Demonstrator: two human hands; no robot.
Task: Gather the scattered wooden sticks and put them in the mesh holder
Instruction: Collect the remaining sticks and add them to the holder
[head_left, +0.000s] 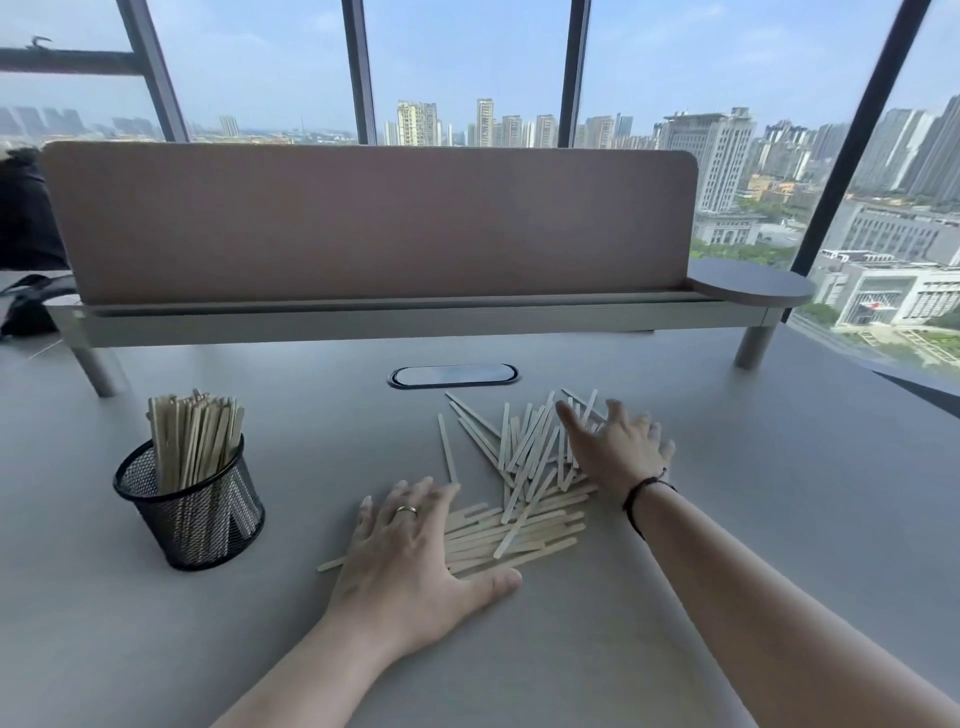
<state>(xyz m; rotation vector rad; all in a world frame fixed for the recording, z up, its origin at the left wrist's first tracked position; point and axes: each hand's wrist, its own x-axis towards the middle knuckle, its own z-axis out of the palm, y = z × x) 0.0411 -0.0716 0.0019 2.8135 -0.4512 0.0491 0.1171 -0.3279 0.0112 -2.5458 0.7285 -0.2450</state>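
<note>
A pile of pale wooden sticks (524, 483) lies scattered on the grey desk (727, 519) in the middle. My left hand (410, 551) rests flat, fingers spread, on the pile's near left end, with a ring on one finger. My right hand (618, 452) lies palm down with fingers apart on the pile's far right side; a dark cord is round its wrist. To the left stands the black mesh holder (192, 514), upright, with a bundle of sticks (195, 441) standing in it. Neither hand grips a stick.
A pink-brown divider panel (363, 218) on a raised shelf (415, 319) runs across the back of the desk. A cable port (453, 375) sits just behind the pile. A round grey shelf end (750, 283) is at back right. Windows lie beyond.
</note>
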